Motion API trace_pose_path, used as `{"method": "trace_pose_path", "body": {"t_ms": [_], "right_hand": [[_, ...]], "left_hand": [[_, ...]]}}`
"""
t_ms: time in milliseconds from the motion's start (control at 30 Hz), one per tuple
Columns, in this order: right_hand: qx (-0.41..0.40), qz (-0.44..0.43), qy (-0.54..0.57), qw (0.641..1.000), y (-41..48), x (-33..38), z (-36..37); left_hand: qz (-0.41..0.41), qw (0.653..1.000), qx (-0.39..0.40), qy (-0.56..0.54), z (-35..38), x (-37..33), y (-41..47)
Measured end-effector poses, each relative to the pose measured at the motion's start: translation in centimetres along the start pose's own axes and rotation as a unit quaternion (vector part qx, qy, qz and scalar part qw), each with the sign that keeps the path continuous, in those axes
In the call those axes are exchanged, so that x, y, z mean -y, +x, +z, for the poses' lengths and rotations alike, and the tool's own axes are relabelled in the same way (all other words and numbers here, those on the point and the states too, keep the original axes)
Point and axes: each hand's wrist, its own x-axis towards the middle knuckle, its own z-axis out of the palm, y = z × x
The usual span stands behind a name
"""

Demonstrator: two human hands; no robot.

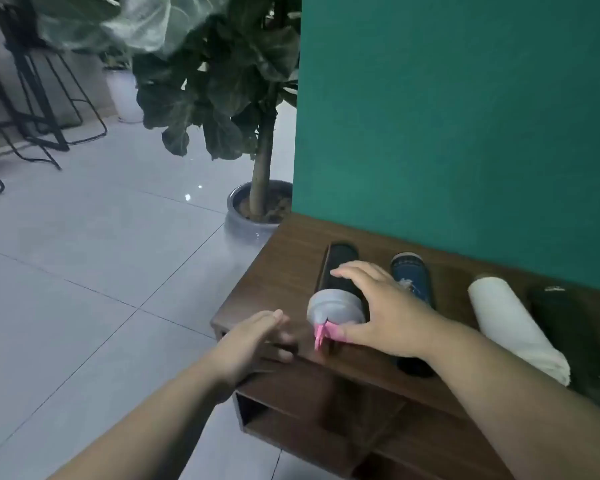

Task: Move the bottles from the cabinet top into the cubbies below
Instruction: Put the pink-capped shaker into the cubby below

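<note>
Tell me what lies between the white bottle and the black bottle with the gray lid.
In the head view, the dark blue bottle lies between the white bottle and the gray-lidded black bottle, partly covered by the right hand.

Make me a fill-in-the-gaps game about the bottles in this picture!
1. The right hand rests on the black bottle with the ____ lid.
2. All the bottles lie on the ____ cabinet top.
3. The bottle between the blue bottle and the dark bottle is ____.
4. The wall behind is ____.

Missing words: grey; wooden; white; green
</note>
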Motion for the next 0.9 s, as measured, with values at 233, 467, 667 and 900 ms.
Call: {"method": "trace_pose_path", "body": {"t_ms": [233, 467, 667, 900], "right_hand": [[-0.028, 0.026, -0.135, 0.990, -1.3, 0.6, 4.3], [-0.087, 0.039, -0.276, 0.957, 0.1, 2.1, 7.0], [-0.107, 0.040, -0.325, 0.939, 1.4, 4.1, 7.4], [-0.135, 0.042, -0.191, 0.971, -1.6, 8.1, 6.5]], "left_hand": [[-0.039, 0.994, 0.004, -0.101, 0.8, 9.8, -3.1], [-0.039, 0.985, -0.017, -0.165, -0.6, 13.5, -2.7], [-0.002, 0.993, 0.014, -0.119, -1.5, 13.3, -2.8], [0.004, 0.996, -0.011, -0.088, -1.3, 13.2, -3.8]]}}
